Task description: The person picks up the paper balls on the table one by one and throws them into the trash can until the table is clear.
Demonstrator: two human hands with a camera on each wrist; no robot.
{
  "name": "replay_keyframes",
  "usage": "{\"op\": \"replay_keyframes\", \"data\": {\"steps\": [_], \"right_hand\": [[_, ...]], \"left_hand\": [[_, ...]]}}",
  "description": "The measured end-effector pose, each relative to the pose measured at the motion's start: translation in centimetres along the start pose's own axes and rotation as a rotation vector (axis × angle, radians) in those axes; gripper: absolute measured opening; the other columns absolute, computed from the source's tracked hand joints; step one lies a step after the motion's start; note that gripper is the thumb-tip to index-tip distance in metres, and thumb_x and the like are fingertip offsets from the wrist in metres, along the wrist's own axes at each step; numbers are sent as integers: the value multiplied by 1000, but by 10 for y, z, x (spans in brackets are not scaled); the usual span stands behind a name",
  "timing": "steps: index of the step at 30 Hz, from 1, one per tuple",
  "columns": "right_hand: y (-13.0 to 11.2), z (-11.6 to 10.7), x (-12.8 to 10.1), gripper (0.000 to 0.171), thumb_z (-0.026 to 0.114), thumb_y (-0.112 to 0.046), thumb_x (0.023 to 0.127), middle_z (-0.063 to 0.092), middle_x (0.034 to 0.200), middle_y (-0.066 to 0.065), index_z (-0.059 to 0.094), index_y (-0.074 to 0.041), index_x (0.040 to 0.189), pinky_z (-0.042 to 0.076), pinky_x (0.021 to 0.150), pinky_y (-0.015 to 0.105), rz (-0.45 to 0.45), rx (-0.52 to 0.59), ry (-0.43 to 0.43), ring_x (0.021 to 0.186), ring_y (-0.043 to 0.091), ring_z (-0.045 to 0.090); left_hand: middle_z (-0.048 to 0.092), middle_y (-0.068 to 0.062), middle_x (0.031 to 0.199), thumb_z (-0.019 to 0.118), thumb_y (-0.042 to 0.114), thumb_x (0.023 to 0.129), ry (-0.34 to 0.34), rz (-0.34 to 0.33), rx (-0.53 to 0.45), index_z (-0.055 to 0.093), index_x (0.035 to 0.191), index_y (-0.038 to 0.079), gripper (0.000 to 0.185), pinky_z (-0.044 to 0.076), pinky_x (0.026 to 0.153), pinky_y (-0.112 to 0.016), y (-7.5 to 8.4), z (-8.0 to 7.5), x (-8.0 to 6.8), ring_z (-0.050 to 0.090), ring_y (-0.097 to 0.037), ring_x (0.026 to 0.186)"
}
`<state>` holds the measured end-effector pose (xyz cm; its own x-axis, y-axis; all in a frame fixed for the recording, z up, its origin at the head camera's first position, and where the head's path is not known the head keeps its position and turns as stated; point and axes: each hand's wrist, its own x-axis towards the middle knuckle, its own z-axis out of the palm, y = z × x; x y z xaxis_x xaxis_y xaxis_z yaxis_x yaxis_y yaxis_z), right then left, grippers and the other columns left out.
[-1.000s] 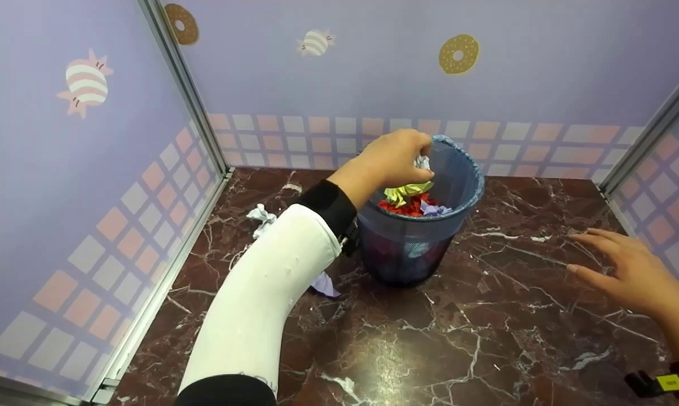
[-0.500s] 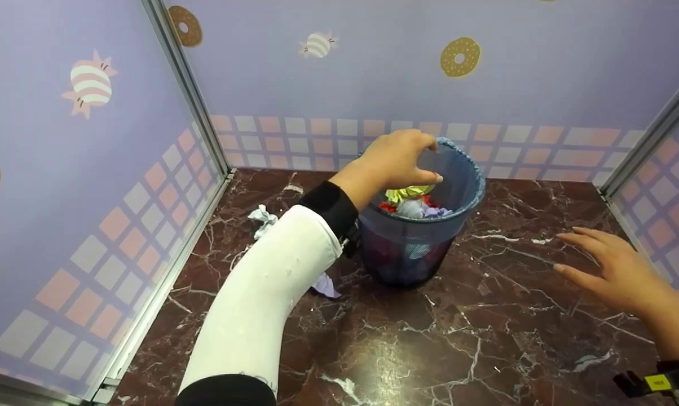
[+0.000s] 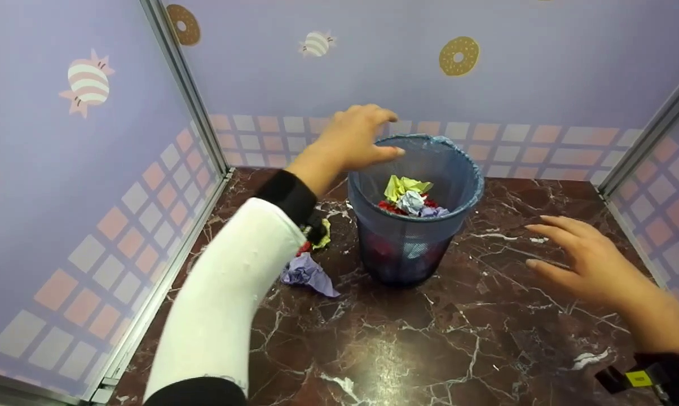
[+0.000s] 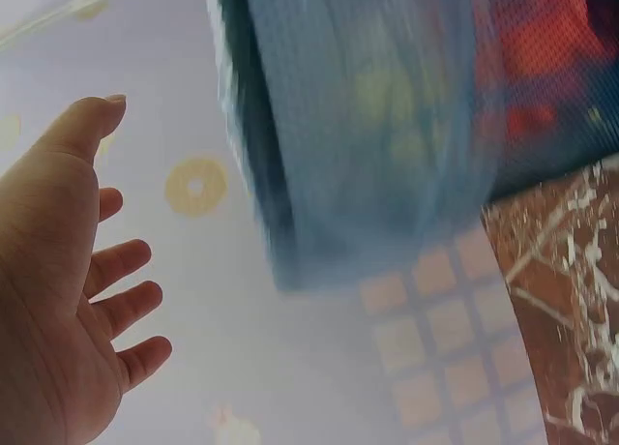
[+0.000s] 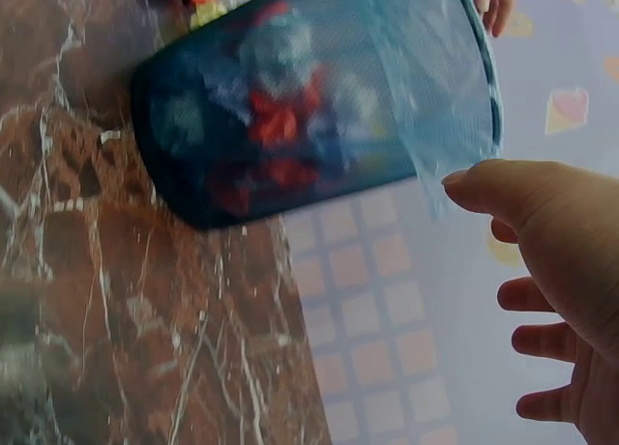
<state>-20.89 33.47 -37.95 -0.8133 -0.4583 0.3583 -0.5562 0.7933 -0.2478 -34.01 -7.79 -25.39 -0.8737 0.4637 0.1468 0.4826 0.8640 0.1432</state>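
A mesh waste bin [image 3: 407, 248] lined with a thin blue bag stands upright on the table. Inside it lie crumpled papers: a yellow one [image 3: 405, 188], a pale blue one [image 3: 411, 202], a purple one [image 3: 433, 212] and red paper beneath. My left hand [image 3: 353, 138] hovers by the bin's left rim, fingers loosely spread and holding nothing. Further right, my right hand [image 3: 582, 259] is held above the table, fingers apart, also with nothing in it. In the left wrist view the left hand [image 4: 73, 281] is beside the bin's bagged rim.
Left of the bin, a purple crumpled paper [image 3: 307, 274] lies on the marbled table [image 3: 430, 349], with a yellow paper [image 3: 323, 234] and a bit of red paper [image 3: 304, 248] behind it. My left sleeve covers part of that side. Patterned walls [image 3: 373, 67] enclose the table.
My left hand has let go of the pale blue crumpled paper, which dropped into the bin, then moved left and up to the rim. My right hand has drifted left towards the bin.
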Motion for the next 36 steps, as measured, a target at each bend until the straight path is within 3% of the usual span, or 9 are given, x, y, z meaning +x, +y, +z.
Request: {"op": "replay_keyframes", "data": {"steps": [7, 15, 20, 24, 27, 32, 36], "right_hand": [[-29, 7, 14, 62, 76, -40, 81, 48, 145, 8, 53, -31, 139, 34, 100, 66, -90, -19, -14, 130, 38, 43], [-58, 23, 24, 63, 73, -45, 83, 48, 145, 7, 51, -30, 141, 34, 101, 65, -200, -54, -41, 132, 34, 43], [-72, 39, 27, 61, 69, -49, 85, 50, 144, 6, 52, -29, 140, 34, 103, 62, -255, -39, -63, 131, 32, 45], [-82, 54, 28, 60, 68, -50, 86, 50, 144, 6, 53, -28, 139, 35, 105, 59, -296, -9, -86, 131, 30, 46], [-89, 67, 28, 60, 68, -50, 86, 50, 143, 6, 54, -25, 139, 37, 105, 57, -325, 17, -100, 130, 28, 47], [-100, 88, 30, 59, 67, -50, 87, 52, 142, 5, 54, -24, 138, 40, 105, 52, -353, 50, -127, 129, 26, 49], [-107, 103, 32, 59, 65, -52, 87, 53, 140, 6, 53, -27, 139, 41, 102, 54, -358, 70, -149, 127, 27, 49]], "left_hand": [[39, 7, 152, 56, 70, 82, 35, -108, -94, 41, 146, 29, 78, 25, 117, -42, -47, -5, -31, 35, -19, 140], [41, 4, 151, 61, 65, 81, 45, -219, -188, 44, 144, 28, 76, 31, 114, -45, -100, 17, -79, 38, -23, 138], [46, -1, 147, 64, 64, 79, 26, -281, -220, 48, 141, 24, 76, 39, 108, -47, -118, 57, -106, 47, -27, 130], [49, -4, 144, 68, 59, 79, -11, -321, -256, 50, 140, 21, 74, 42, 105, -48, -121, 104, -122, 51, -29, 125], [52, -6, 140, 70, 55, 80, -44, -310, -237, 52, 138, 18, 72, 43, 103, -49, -118, 137, -132, 52, -30, 123], [60, -8, 120, 70, 61, 75, -53, -260, -103, 59, 130, 14, 73, 51, 85, -50, -110, 179, -148, 57, -29, 104], [60, -8, 121, 70, 66, 69, -35, -250, -25, 62, 127, 16, 77, 51, 82, -53, -103, 205, -159, 57, -31, 107]]}}
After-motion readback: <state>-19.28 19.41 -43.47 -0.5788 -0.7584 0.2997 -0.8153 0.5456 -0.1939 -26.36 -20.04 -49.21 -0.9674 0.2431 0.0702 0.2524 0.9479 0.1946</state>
